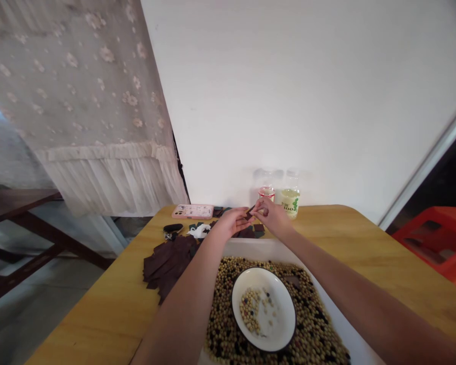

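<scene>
We have a white round bowl (264, 309) of beans inside a white rectangular tray (251, 247) heaped with mixed beans, then our left hand (230, 223) and right hand (271, 218) meeting, fingers (259, 207) pinching a small dark brown flat piece (250, 213) over the yellow wooden table (365, 243), clear plastic bottle (291, 203) beyond

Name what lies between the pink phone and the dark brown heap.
In the head view, a small black object and a crumpled white scrap lie between the pink phone and the dark brown heap.
</scene>
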Action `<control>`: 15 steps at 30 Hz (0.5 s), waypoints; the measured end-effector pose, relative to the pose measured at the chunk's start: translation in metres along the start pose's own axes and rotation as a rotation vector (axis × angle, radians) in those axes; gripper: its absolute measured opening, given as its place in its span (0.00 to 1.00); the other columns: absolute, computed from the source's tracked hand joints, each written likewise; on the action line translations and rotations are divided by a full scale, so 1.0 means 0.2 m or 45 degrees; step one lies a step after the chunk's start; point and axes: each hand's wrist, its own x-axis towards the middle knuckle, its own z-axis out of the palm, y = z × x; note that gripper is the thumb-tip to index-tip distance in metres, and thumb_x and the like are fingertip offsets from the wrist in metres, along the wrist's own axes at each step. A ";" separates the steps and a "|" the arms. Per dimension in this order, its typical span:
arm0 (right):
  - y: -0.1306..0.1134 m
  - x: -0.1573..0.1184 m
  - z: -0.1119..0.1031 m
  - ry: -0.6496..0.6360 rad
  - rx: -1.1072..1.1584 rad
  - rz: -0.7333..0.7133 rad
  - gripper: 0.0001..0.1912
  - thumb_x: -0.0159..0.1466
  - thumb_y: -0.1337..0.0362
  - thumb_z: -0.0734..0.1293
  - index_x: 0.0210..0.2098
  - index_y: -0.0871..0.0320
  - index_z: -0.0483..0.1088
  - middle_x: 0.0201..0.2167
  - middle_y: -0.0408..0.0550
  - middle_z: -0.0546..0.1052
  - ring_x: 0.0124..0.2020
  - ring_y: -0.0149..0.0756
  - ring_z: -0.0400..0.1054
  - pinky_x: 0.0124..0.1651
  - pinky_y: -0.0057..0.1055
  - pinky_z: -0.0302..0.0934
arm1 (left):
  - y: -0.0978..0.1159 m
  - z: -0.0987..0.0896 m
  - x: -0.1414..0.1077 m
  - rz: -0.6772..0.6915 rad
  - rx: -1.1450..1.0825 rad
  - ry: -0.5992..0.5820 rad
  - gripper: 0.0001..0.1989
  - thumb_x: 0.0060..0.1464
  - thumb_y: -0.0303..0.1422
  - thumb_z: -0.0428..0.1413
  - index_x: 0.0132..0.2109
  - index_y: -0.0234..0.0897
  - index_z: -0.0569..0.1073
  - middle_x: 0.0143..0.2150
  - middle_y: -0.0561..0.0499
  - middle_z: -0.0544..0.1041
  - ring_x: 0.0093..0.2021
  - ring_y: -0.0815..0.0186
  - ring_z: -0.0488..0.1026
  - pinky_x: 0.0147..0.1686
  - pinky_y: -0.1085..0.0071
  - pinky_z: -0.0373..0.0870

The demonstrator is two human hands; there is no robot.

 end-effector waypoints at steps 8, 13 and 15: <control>0.01 0.01 -0.01 0.061 -0.051 0.052 0.06 0.53 0.63 0.64 0.31 0.54 0.61 0.27 0.39 0.75 0.19 0.28 0.62 0.25 0.26 0.55 | 0.00 0.01 -0.01 -0.015 -0.011 -0.009 0.11 0.45 0.19 0.49 0.36 0.32 0.70 0.26 0.49 0.76 0.29 0.68 0.75 0.31 0.75 0.71; 0.02 0.02 -0.02 0.100 -0.020 0.074 0.06 0.53 0.62 0.64 0.30 0.54 0.61 0.27 0.39 0.75 0.18 0.28 0.61 0.25 0.27 0.55 | 0.00 0.01 -0.01 -0.010 -0.010 -0.003 0.12 0.44 0.18 0.48 0.36 0.32 0.70 0.27 0.49 0.76 0.29 0.68 0.75 0.31 0.75 0.71; 0.02 0.02 -0.02 0.101 -0.018 0.068 0.06 0.53 0.62 0.64 0.29 0.54 0.61 0.27 0.39 0.75 0.18 0.28 0.61 0.26 0.27 0.55 | 0.00 0.01 0.00 -0.008 -0.010 -0.002 0.12 0.44 0.18 0.48 0.36 0.32 0.70 0.27 0.49 0.76 0.29 0.68 0.75 0.32 0.75 0.71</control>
